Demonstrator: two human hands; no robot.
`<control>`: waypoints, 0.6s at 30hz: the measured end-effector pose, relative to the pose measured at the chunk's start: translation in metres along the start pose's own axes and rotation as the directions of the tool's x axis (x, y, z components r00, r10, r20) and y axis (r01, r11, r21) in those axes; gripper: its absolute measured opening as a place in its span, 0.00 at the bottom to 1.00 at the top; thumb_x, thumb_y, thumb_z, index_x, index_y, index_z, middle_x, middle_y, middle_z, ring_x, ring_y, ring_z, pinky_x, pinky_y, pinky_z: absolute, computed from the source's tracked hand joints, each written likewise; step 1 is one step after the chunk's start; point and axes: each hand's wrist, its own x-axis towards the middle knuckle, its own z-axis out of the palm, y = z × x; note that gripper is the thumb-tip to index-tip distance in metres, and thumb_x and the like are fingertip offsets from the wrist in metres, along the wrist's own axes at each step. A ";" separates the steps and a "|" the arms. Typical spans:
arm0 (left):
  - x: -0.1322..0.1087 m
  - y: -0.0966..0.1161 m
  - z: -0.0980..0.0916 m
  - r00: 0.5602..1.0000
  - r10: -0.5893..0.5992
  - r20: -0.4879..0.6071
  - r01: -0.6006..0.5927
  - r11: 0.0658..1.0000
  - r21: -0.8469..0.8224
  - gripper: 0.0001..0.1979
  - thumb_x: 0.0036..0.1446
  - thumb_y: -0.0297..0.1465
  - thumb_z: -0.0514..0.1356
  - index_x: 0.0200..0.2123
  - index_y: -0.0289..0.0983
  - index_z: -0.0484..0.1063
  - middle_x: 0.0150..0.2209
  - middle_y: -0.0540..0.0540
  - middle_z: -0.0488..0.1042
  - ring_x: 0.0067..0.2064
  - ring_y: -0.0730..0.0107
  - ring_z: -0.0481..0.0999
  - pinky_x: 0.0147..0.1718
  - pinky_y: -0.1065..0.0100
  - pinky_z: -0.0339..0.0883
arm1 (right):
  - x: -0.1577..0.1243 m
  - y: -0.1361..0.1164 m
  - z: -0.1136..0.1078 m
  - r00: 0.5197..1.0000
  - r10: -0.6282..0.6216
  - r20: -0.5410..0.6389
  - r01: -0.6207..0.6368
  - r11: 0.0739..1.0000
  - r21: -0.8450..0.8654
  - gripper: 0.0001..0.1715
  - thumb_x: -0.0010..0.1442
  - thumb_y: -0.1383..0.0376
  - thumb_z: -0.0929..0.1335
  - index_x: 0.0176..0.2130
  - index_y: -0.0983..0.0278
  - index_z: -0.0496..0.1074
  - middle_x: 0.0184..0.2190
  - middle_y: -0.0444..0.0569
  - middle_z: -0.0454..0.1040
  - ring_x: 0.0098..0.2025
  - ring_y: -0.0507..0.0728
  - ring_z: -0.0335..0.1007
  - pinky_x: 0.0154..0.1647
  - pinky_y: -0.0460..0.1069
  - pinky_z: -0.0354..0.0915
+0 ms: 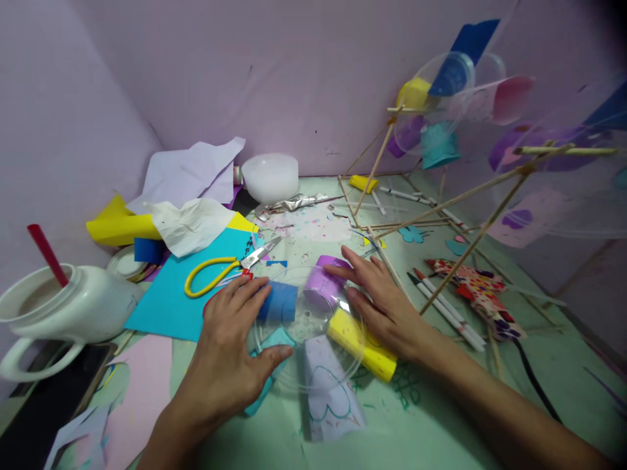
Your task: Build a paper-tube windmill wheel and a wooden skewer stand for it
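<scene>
A round clear plastic disc (308,378) lies in front of me, with paper rolls set around it. The rolls are blue (283,301), purple (323,282), yellow (360,343), turquoise (279,341) and white with a drawn heart (330,391). At the disc's left edge, my left hand (232,346) has its fingertips against the blue roll and its thumb stretched over the turquoise one. My right hand (385,303) reaches in from the right, fingers spread, its fingertips at the purple roll and its palm beside the yellow one. Neither hand grips anything.
Yellow-handled scissors (220,267) rest on turquoise paper (171,297). A white jug (93,303) stands left. A stick frame (435,202) carries a paper-cup wheel (441,98) at right. Markers (448,313) and a fabric-patterned glue gun (477,294) lie beneath. Crumpled paper (191,222) sits behind.
</scene>
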 end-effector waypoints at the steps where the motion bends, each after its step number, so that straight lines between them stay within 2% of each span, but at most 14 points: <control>1: 0.000 0.000 0.000 1.000 -0.005 0.010 0.005 1.000 0.006 0.32 0.48 0.44 0.63 0.54 0.37 0.62 0.57 0.40 0.65 0.60 0.49 0.58 0.57 0.48 0.54 | 0.000 0.000 0.000 1.000 0.005 0.000 -0.005 1.000 0.008 0.38 0.63 0.70 0.56 0.66 0.55 0.34 0.56 0.49 0.68 0.63 0.59 0.53 0.61 0.71 0.40; 12: 0.001 -0.001 0.000 0.996 -0.013 0.091 0.004 0.995 0.100 0.31 0.49 0.44 0.61 0.55 0.36 0.63 0.58 0.40 0.64 0.61 0.52 0.56 0.58 0.50 0.53 | 0.002 -0.002 0.000 1.000 0.024 0.016 -0.024 1.000 -0.012 0.36 0.62 0.70 0.56 0.65 0.58 0.40 0.55 0.51 0.69 0.62 0.60 0.55 0.60 0.70 0.43; 18: 0.001 -0.002 0.000 0.996 0.011 0.085 -0.021 0.994 0.110 0.32 0.49 0.44 0.62 0.54 0.34 0.64 0.58 0.38 0.65 0.61 0.51 0.57 0.58 0.50 0.52 | 0.002 -0.005 -0.001 1.000 0.015 0.010 -0.014 0.998 -0.055 0.36 0.60 0.71 0.57 0.64 0.59 0.43 0.54 0.51 0.70 0.62 0.61 0.54 0.60 0.70 0.41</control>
